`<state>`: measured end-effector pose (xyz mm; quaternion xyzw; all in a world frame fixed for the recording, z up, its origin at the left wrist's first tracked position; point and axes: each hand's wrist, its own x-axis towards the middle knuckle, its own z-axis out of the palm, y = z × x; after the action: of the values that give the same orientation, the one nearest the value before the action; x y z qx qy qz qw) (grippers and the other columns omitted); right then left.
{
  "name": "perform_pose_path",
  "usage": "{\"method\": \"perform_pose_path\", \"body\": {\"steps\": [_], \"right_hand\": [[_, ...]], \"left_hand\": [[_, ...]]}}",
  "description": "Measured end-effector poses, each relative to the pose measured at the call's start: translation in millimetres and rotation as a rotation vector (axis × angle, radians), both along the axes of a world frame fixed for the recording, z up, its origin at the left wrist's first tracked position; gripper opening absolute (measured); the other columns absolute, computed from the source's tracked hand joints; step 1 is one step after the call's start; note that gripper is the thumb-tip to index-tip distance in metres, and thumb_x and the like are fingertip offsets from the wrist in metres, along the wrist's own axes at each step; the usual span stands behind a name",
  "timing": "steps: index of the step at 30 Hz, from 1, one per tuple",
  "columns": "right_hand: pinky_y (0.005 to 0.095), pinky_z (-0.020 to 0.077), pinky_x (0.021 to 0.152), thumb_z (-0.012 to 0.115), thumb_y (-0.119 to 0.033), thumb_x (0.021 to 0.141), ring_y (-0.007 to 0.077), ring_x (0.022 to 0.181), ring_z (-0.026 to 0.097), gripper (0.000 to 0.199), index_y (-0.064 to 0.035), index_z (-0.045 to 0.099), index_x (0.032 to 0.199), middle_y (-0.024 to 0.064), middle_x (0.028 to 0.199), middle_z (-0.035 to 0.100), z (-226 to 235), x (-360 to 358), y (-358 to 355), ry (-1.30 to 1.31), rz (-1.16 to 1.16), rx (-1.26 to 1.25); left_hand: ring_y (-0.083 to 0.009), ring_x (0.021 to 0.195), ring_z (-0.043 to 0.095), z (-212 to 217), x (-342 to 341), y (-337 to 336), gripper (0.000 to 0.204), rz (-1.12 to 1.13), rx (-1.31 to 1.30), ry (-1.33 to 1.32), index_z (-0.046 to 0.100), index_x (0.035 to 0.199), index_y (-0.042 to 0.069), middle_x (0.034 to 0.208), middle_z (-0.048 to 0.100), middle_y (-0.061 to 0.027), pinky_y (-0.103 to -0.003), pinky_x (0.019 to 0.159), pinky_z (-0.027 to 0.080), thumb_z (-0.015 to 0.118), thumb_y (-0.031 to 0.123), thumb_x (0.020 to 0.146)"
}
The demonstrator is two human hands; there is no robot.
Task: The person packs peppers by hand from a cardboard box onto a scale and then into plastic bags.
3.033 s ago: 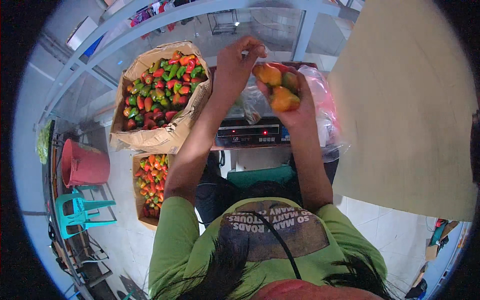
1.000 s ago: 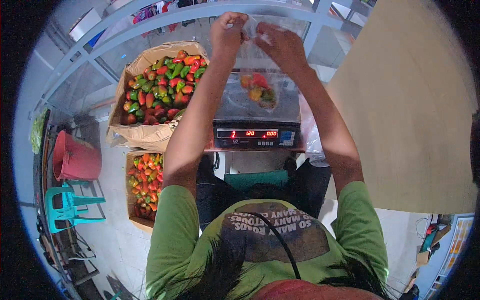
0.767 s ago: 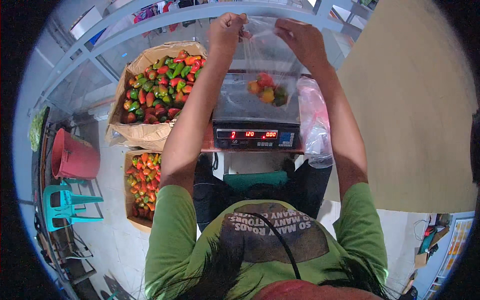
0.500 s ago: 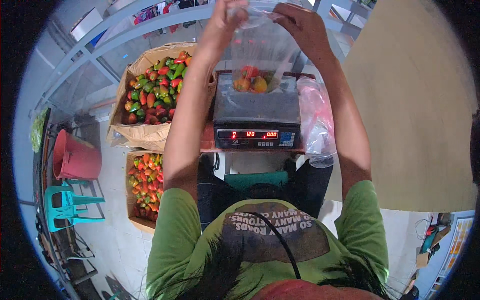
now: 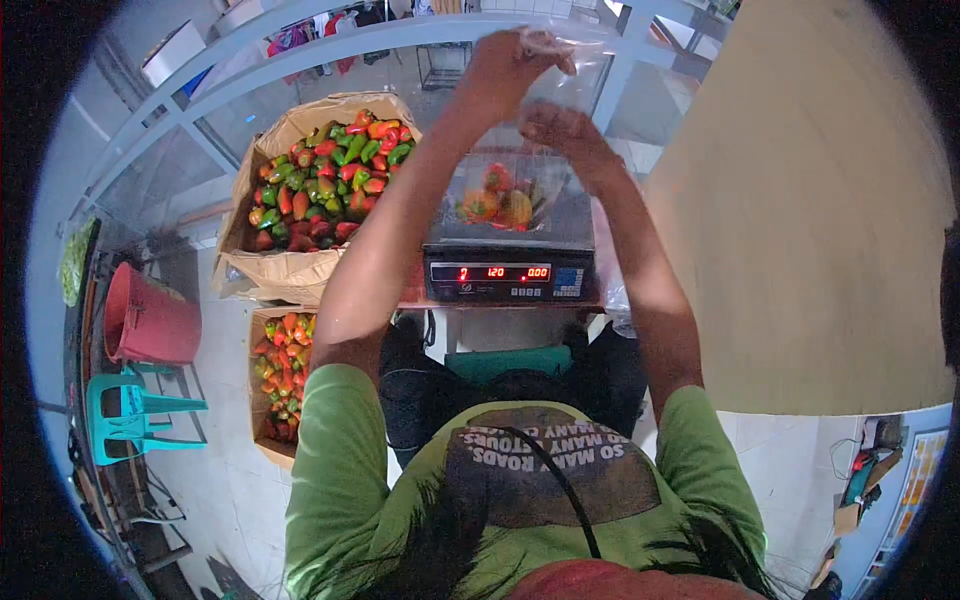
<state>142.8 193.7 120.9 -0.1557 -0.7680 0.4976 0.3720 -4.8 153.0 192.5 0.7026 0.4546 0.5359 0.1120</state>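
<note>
A clear plastic bag [image 5: 575, 82] with several red, orange and green bell peppers [image 5: 497, 205] in its bottom is on the dark top of a digital scale [image 5: 508, 277]. At the bag's upper end, my left hand [image 5: 503, 72] is closed on the gathered plastic. Lower and slightly to the right, my right hand [image 5: 560, 132] grips the bag's neck above the peppers. Some of its fingertips are blurred. Red digits glow on the scale's front panel.
To the left stands a large cardboard box [image 5: 290, 262] full of red and green peppers, with a smaller pepper box [image 5: 263, 415] nearer me. A pink bin [image 5: 155, 315] and a turquoise plastic chair [image 5: 125, 425] are farther left. A beige panel [image 5: 800, 250] fills the right side.
My left hand has moved right and a little nearer. My right hand has come down and left to the bag's neck. The bagged peppers have shifted nearer on the scale.
</note>
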Motion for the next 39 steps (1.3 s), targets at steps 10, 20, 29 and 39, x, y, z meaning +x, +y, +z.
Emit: {"method": "perform_pose_path", "body": {"steps": [10,20,29,39], "right_hand": [[0.0263,0.0406,0.069,0.056,-0.029,0.08,0.0119,0.077,0.053,0.028,-0.0025,0.06,0.089,0.0034,0.082,0.061,5,-1,-11,-0.072,0.006,-0.102],[0.0251,0.0407,0.069,0.055,-0.025,0.08,0.0105,0.073,0.052,0.026,-0.0001,0.06,0.079,0.0021,0.079,0.059,53,-7,-7,-0.21,-0.158,0.403],[0.0205,0.0365,0.061,0.058,-0.013,0.078,0.006,0.067,0.048,0.007,-0.006,0.056,0.078,-0.0006,0.076,0.057,86,26,-27,0.229,-0.099,0.031],[0.0272,0.041,0.069,0.054,-0.019,0.081,0.0131,0.073,0.052,0.018,-0.0045,0.057,0.093,0.0033,0.081,0.058,51,55,-23,0.492,-0.035,-0.34]], "left_hand": [[-0.0084,0.072,0.042,95,-59,-68,0.05,-0.115,0.172,-0.499,0.046,0.112,0.006,0.084,0.041,0.0023,-0.024,0.07,0.037,0.057,0.042,0.079],[-0.012,0.094,0.048,-76,5,-40,0.044,-0.421,-0.563,-0.187,0.049,0.113,0.007,0.1,0.055,-0.0013,-0.028,0.086,0.036,0.055,0.035,0.08],[-0.0113,0.085,0.05,-61,35,-94,0.034,-0.387,-0.454,-0.417,0.059,0.095,0.004,0.086,0.058,-0.0019,-0.028,0.08,0.036,0.046,0.033,0.087],[-0.0175,0.08,0.052,-92,31,-94,0.039,-0.502,-0.525,-0.47,0.057,0.084,0.002,0.081,0.058,-0.0076,-0.031,0.083,0.036,0.036,0.035,0.089]]}}
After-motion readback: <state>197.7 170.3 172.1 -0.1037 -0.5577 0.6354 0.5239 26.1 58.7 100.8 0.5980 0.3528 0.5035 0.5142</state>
